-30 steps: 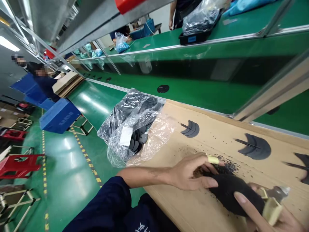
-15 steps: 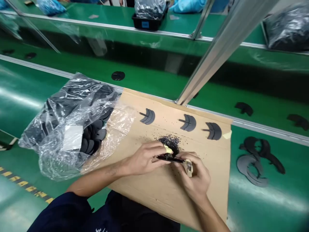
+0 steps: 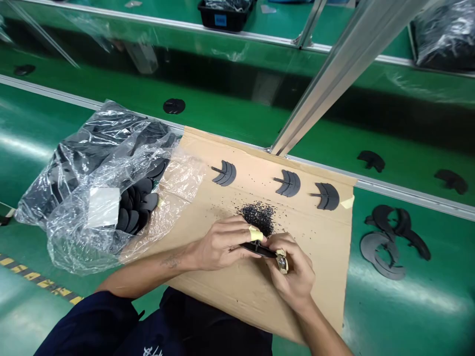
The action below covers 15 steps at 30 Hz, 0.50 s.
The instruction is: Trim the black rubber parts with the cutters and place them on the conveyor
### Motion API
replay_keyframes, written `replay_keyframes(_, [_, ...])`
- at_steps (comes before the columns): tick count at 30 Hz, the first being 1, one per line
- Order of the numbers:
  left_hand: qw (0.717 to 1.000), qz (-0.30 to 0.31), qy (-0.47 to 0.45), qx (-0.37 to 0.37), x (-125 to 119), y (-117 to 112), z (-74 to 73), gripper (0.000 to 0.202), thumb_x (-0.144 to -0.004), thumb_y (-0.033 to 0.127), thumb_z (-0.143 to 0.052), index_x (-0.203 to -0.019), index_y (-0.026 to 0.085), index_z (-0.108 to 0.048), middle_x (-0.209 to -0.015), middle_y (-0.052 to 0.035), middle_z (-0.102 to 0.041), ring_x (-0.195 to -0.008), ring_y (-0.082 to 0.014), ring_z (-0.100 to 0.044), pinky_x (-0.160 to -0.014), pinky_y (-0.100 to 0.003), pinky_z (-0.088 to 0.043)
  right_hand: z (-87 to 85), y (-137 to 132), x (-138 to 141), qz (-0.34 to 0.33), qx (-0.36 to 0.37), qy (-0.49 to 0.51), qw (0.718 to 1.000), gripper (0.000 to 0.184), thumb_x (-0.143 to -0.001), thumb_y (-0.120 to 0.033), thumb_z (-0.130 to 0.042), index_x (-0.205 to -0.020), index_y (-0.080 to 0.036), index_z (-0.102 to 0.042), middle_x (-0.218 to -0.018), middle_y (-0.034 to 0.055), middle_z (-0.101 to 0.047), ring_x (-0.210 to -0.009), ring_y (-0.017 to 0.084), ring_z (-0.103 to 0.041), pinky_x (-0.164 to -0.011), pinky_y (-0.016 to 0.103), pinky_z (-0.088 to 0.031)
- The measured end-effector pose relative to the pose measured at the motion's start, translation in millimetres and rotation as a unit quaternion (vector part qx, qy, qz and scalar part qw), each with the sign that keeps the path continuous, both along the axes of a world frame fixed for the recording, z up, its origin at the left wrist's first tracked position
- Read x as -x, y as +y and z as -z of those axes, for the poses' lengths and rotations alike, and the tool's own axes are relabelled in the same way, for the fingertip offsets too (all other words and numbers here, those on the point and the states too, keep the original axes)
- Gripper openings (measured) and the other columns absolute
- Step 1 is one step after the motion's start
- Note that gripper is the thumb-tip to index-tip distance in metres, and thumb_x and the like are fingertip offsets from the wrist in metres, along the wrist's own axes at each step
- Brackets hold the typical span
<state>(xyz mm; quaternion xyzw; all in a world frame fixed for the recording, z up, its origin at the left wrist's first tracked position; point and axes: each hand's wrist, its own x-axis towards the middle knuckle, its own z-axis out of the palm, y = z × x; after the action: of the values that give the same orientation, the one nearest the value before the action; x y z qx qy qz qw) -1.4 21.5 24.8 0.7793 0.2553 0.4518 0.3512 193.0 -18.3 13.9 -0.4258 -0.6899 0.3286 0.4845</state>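
Between my two hands, low over the cardboard sheet (image 3: 237, 284), is a dark, thin plastic part (image 3: 259, 249) seen nearly edge-on. My left hand (image 3: 222, 245) pinches its left end, and one finger wears a pale yellow wrap. Closed at the other end, my right hand (image 3: 295, 277) grips a small metal piece wrapped in beige tape (image 3: 282, 262); its working end is hidden by the fingers. Just beyond the fingertips lies a heap of black plastic bits (image 3: 259, 217). Farther back, black curved plastic parts (image 3: 289, 183) with thin stems lie in a row on the cardboard.
To the left, a clear plastic bag (image 3: 74, 168) spills dark rounded parts. Ring-shaped black parts (image 3: 382, 249) lie on the green table at right. A slanting metal post (image 3: 326, 74) rises behind the cardboard. Beyond it, a green belt (image 3: 222, 116) carries scattered black parts.
My right hand has shifted slightly left and down, turning the plastic part so its right end tips lower. My left hand keeps its pinch. The whole view has tilted slightly.
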Motion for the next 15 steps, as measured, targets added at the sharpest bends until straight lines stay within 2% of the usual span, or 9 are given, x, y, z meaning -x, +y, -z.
replay_keyframes(7, [1.0, -0.009, -0.012, 0.0, 0.3, -1.1, 2.5, 0.019, -0.094, 0.019, -0.065, -0.113, 0.015, -0.068, -0.091, -0.0089, -0.076, -0.083, -0.0177, -0.07, -0.077, -0.033, -0.057, -1.4, -0.2, -0.2, -0.001, 0.012, -0.007, 1.0, 0.02, -0.085, -0.008, -0.063, -0.098, -0.023, -0.059, -0.086, 0.0057, -0.067, -0.078, 0.02, -0.065, -0.066, 0.035, -0.054])
replay_keyframes(11, [1.0, 0.004, -0.009, -0.007, 0.1, -0.7, 4.9, 0.023, -0.098, 0.021, -0.06, -0.117, 0.011, -0.065, -0.092, -0.012, -0.076, -0.087, -0.0198, -0.07, -0.079, -0.036, -0.057, -0.2, -0.7, 0.2, 0.001, 0.02, -0.004, 1.0, 0.022, -0.084, -0.007, -0.065, -0.097, -0.023, -0.059, -0.086, 0.0044, -0.066, -0.075, 0.019, -0.064, -0.064, 0.033, -0.053])
replay_keyframes(15, [1.0, -0.007, -0.019, 0.001, -0.4, -1.7, 4.0, 0.018, -0.094, 0.019, -0.067, -0.111, 0.013, -0.069, -0.093, -0.0098, -0.077, -0.082, -0.0172, -0.07, -0.076, -0.032, -0.057, -0.2, 0.2, 0.9, -0.005, 0.015, 0.0, 1.0, 0.025, -0.083, -0.004, -0.063, -0.098, -0.023, -0.06, -0.088, 0.0039, -0.067, -0.078, 0.019, -0.065, -0.067, 0.032, -0.053])
